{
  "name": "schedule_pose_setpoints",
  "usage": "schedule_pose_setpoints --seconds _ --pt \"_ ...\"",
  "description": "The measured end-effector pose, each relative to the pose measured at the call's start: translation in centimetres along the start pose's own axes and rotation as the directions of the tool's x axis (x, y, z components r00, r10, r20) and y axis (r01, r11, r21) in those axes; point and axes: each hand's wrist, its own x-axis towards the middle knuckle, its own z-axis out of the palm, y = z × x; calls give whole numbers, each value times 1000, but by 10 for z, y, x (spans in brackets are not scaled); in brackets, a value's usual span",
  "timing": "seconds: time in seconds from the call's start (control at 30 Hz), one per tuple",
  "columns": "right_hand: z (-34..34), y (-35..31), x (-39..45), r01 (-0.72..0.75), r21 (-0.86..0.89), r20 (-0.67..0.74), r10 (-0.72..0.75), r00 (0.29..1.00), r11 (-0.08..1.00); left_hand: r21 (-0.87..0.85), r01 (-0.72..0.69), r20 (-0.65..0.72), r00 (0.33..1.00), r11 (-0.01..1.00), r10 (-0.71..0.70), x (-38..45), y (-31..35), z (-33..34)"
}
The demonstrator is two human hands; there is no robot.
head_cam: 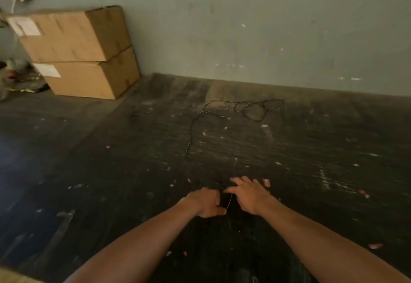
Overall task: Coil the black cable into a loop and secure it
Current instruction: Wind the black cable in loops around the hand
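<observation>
Sensibly, left hand [208, 202] pinched the black cable [255, 110] end while right hand [249, 193], fingers spread, should draw even slack from the far tangle.

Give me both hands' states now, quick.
Left hand: closed, pinching the cable near its end.
Right hand: fingers spread, thumb at the cable; grip cannot be told.

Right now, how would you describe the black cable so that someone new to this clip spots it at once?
Start at the two stacked cardboard boxes against the wall, then look right along the dark floor. The black cable lies tangled in loose loops near the wall, one strand trailing toward the hands. It is the only long thin line there; everything around it is small pale scraps.
</observation>
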Motion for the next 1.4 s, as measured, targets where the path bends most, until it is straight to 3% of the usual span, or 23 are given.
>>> schedule_pose_setpoints --seconds 0.1,0.27,0.37,0.47,0.57,0.7,0.83,0.9,1.03,1.13,1.27,1.4 --pt "10 -4 5 15 -73 17 -13 1000 997 139 -17 60 998 990 9 0 -4 11" --pt "16 -1 8 34 -94 -57 -40 998 995 105 -36 24 999 994 34 2 -17 18" --pt "13 9 5 38 70 -124 -29 992 997 -17 -46 -40 998 999 45 4 -30 16" --pt "1 26 0 12 334 -267 83 960 943 -309 -106 -149 987 945 62 2 -45 8" --pt "-21 37 -3 28 431 -380 153 912 902 -532 -170 -156 983 830 101 -5 -44 -9" --pt "-54 41 -4 115 586 -518 261 815 802 -776 -212 -74 966 594 248 -21 -27 -38" --pt "-86 46 -9 212 711 -574 380 725 670 -865 -307 -188 932 396 311 -41 -3 -61" --pt "-98 46 -12 265 728 -606 414 679 633 -910 -336 -241 906 244 348 -50 8 -71" --pt "-112 41 -17 339 748 -624 430 653 571 -936 -344 -326 783 -67 530 -64 21 -96" --pt "-115 30 -22 379 736 -637 386 667 561 -913 -354 -402 710 -202 578 -70 30 -116" --pt "-111 10 -25 429 769 -588 264 764 473 -893 -352 -451 675 -282 584 -72 41 -142" --pt "-97 -8 -31 295 691 -461 88 883 660 -878 -377 -477 652 -294 590 -69 47 -168"
